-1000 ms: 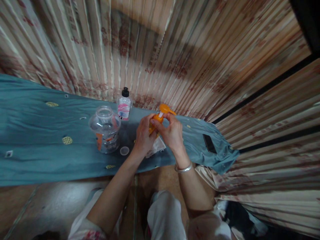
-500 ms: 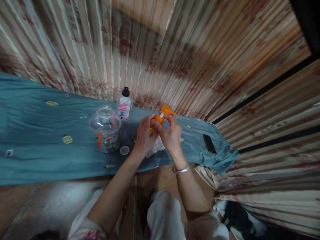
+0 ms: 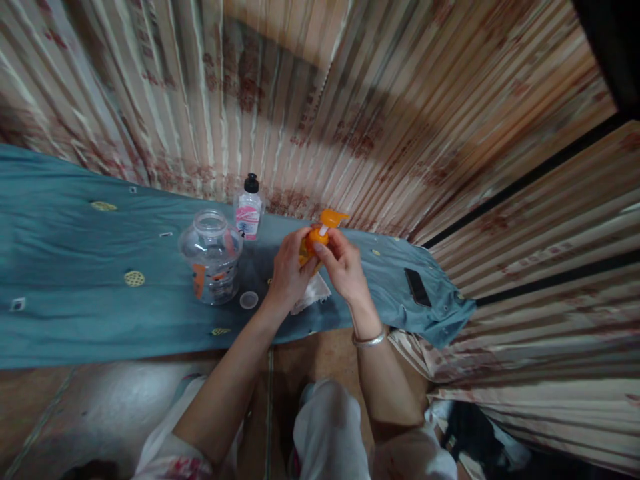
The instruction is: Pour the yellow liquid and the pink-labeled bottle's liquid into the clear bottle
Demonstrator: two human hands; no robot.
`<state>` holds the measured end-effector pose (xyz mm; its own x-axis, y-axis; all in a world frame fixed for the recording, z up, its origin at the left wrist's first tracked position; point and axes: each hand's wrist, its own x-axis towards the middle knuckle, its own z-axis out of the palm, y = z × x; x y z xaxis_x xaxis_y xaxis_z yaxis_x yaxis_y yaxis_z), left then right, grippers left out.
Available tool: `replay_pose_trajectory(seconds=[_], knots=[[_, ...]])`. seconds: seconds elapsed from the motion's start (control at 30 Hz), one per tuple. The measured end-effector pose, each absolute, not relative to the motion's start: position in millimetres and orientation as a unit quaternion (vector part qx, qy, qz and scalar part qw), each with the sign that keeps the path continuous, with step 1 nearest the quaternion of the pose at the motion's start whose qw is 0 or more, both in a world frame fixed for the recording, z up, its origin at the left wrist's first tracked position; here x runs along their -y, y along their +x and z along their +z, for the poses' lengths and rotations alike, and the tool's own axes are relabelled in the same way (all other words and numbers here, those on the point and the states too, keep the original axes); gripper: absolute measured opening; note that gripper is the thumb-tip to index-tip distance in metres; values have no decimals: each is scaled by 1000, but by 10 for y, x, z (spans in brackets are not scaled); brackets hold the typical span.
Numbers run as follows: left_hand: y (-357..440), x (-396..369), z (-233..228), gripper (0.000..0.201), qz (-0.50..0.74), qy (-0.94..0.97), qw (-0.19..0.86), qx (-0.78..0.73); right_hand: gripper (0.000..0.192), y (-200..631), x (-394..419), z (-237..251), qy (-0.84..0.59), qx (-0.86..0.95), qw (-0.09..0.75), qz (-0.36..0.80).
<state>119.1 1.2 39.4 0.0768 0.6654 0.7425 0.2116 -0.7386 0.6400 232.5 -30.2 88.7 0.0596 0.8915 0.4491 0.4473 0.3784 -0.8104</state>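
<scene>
- The striped curtain (image 3: 400, 113) fills the whole background; its pattern is smeared and cannot be read, and a dark shadow falls across its middle.
- The blue cloth (image 3: 75, 300) covers a long surface; its left end runs out of the picture, and its right corner hangs in folds.
- The person's legs, in white trousers, are cut off by the bottom edge.
- The clear jar (image 3: 211, 257) stands open on the cloth, left of the hands; what lies inside is only an orange blur.
- The left hand (image 3: 287, 273) is raised above the cloth with the forearm coming up from below, its fingers curled around the lower part of the orange pump bottle (image 3: 314, 241), which it hides almost entirely.
- The right hand (image 3: 345, 267), a metal bangle (image 3: 369, 340) on its wrist, comes from the right; thumb and fingertips pinch the bottle's neck just under the pump head.
- The bottle is held between both hands over the cloth, near the curtain; only its orange top and spout show.
- A white rag (image 3: 313, 293) lies under the hands, mostly hidden.
- The small bottle with a black cap (image 3: 249, 210) stands behind the jar; its pink label is unreadable.
- A dark phone (image 3: 417, 287) lies near the cloth's right corner.
- A small round lid (image 3: 249, 300) lies just beside the jar.
</scene>
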Motion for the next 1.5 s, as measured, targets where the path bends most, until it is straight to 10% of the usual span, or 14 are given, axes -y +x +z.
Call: replay_pose_trajectory(seconds=[1.5], knots=[[1170,-29,367,32,605,717,163,-306,43,2220,380,1078,-615,657,427,89]])
